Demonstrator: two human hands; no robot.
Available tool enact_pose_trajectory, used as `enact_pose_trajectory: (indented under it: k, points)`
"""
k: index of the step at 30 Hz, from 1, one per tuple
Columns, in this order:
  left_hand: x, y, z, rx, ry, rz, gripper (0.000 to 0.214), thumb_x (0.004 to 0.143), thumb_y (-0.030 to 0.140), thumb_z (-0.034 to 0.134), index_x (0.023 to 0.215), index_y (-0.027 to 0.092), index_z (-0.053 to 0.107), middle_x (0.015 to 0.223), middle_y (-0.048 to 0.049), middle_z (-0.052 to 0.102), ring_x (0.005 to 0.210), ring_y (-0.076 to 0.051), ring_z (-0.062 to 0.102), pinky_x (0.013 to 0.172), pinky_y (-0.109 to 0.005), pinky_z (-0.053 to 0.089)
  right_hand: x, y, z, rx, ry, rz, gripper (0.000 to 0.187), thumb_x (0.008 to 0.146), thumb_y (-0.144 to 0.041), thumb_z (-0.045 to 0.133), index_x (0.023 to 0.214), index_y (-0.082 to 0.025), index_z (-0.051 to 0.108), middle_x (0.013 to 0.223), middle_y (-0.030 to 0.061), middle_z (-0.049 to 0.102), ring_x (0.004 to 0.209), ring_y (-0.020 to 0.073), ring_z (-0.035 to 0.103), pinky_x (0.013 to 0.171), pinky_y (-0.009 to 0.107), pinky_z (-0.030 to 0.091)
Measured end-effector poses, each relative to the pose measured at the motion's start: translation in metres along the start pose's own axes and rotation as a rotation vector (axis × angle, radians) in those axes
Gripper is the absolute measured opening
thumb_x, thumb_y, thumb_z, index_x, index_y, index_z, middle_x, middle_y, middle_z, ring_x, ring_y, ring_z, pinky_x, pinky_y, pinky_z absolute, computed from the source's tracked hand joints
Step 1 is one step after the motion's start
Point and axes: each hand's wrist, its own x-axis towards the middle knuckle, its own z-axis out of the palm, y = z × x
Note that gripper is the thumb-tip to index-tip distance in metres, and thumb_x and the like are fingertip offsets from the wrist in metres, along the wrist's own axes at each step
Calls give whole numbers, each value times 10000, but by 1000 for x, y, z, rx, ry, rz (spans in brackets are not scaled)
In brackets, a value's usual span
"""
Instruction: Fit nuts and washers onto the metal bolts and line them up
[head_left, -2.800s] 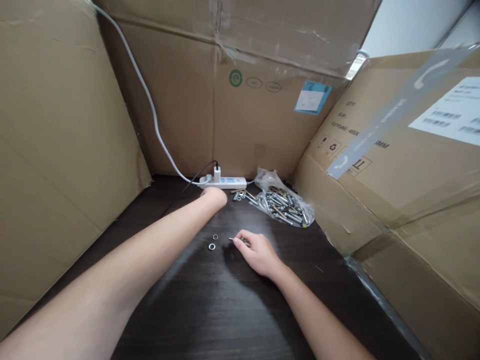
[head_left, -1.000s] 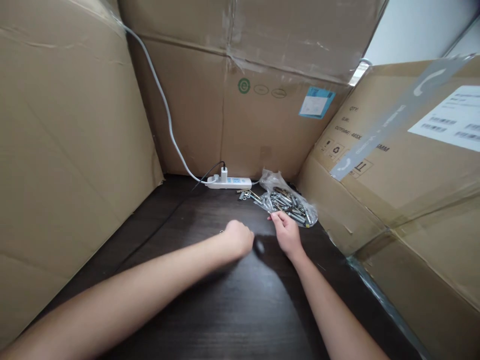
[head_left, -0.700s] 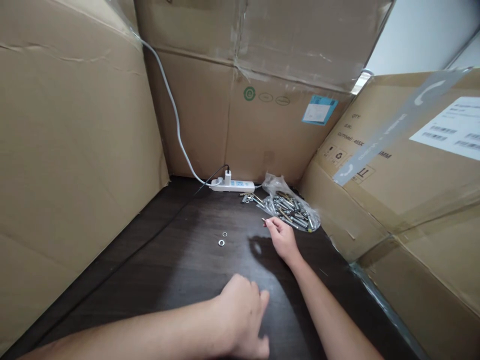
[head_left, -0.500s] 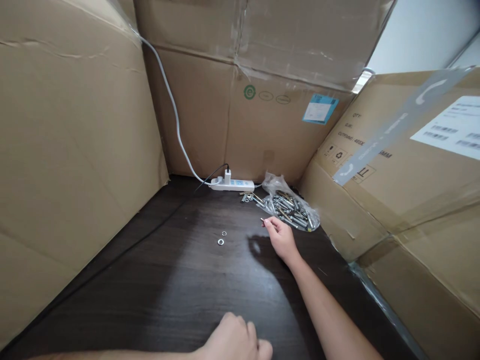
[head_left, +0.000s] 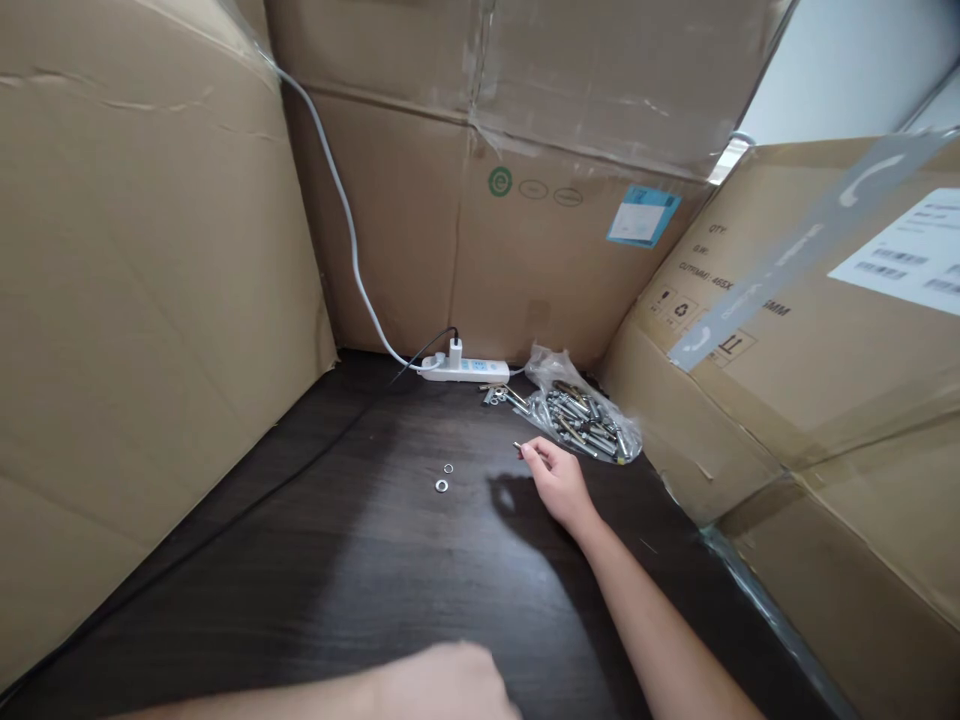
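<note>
My right hand (head_left: pixel 559 482) is closed just in front of the bag of bolts, pinching a small metal piece (head_left: pixel 517 446) whose tip pokes out past the thumb. Most of that piece is hidden by the fingers. At the bottom edge is my left hand (head_left: pixel 448 683), somewhat blurred; its fingers are out of sight. To the left of my right hand, two metal washers lie apart on the dark table: a thin ring (head_left: pixel 448 463) and, nearer me, a wider flat washer (head_left: pixel 437 487).
A clear plastic bag (head_left: pixel 544 362) full of metal bolts (head_left: pixel 581 412) lies at the back right, with loose hardware (head_left: pixel 496 396) beside it. Behind stands a white power strip (head_left: pixel 491 371) with a black cable (head_left: pixel 300 465) crossing the table. Cardboard boxes (head_left: pixel 390 230) enclose three sides.
My right hand has shifted slightly left and down with the metal piece. My left hand has turned and dropped lower, so its fingers no longer show. The washers stay put.
</note>
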Motion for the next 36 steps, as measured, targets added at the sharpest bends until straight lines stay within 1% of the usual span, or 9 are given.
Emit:
enact_pose_trajectory:
  k: [2,3,5,7,9,15,25,31,36]
  points:
    - [2,-28,-29,-157,132,-52,112,692,146,602,614,174,526,462,39,529,379,-96,418,371,-244,206,-2,-5,2,37,-26,-8,336,852,-435,470,712,-159,601,635,-8,569,609,134,519,590,222,373]
    - [3,-44,-42,-289,203,-165,123,680,138,587,603,175,498,476,52,502,401,-80,396,394,-225,227,-3,-8,4,64,-46,-13,332,853,-431,472,711,-159,600,653,-4,580,627,137,528,604,222,380]
    - [5,-75,-58,-535,426,-411,172,703,128,510,571,169,408,496,66,406,449,-62,340,431,-198,235,-7,-15,8,120,-99,-24,328,859,-419,469,707,-159,597,675,1,590,656,140,535,628,224,388]
    - [6,-99,-61,-780,634,-539,201,775,174,425,586,172,357,538,66,343,490,-60,305,461,-185,251,-10,-22,12,158,-165,-27,331,869,-407,458,699,-160,598,666,-1,577,658,136,521,632,224,384]
    - [5,-111,-55,-922,723,-588,225,814,251,417,612,174,355,556,70,319,503,-61,283,475,-183,257,-14,-27,17,183,-225,-20,335,875,-402,450,697,-162,601,646,-8,552,643,129,495,619,221,372]
    - [1,-112,-33,-994,737,-584,252,850,323,443,660,159,421,626,47,431,582,-80,357,554,-199,308,-20,-34,27,307,-318,-4,346,876,-418,447,696,-161,590,648,-11,518,619,116,446,599,222,348]
    - [-1,-112,-31,-949,702,-578,281,880,337,407,658,166,415,629,47,388,596,-93,343,565,-212,300,-21,-37,27,377,-315,37,365,838,-467,499,656,-161,578,612,-12,489,603,114,427,574,226,337]
    - [-3,-110,-30,-918,690,-553,219,914,339,358,790,177,436,731,30,450,682,-108,415,644,-225,349,-21,-34,29,457,-334,128,377,829,-490,508,658,-162,581,496,-55,365,480,84,314,485,221,266]
    - [-3,-106,-27,-830,669,-559,144,907,333,381,912,193,415,737,43,450,628,-90,411,590,-206,338,-21,-32,29,506,-337,164,380,821,-504,510,664,-163,568,466,-74,308,438,71,249,439,216,219]
